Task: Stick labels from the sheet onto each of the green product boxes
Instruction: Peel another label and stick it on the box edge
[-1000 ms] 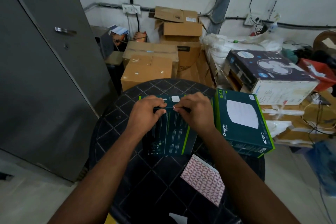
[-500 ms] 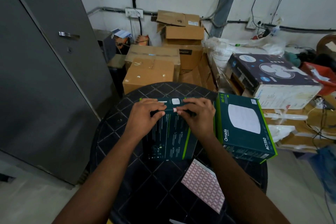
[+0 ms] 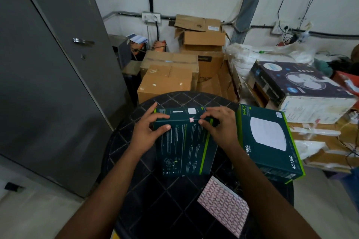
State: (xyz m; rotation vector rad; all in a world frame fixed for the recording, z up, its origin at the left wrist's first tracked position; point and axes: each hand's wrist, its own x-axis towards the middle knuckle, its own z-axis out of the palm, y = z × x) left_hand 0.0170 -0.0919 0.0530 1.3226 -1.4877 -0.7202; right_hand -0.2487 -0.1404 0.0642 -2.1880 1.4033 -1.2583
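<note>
On the round black lattice-patterned counter (image 3: 155, 190), a dark green rectangular cardboard product box (image 3: 184, 145) lies with its printed back face up, at the centre. A small white red-bordered label (image 3: 191, 120) sits on its far top edge, between the two hands. The left hand (image 3: 147, 132) grips the box's far left corner, fingers curled over the edge and thumb on the upper face. The right hand (image 3: 219, 124) holds the far right part in the same way, its fingers bent over the edge just beside the label. A second green box with a white disc picture (image 3: 270, 139) lies to the right, touching or nearly touching the first; whether it carries a label cannot be told. The pink-gridded label sheet (image 3: 223, 203) lies flat on the counter near the person, apart from both boxes.

Judgement: the box looks light and stiff, with a smooth printed skin that may slide; it is best taken by opposite edges or corners. The sheet is thin and limp; lift it by a corner
</note>
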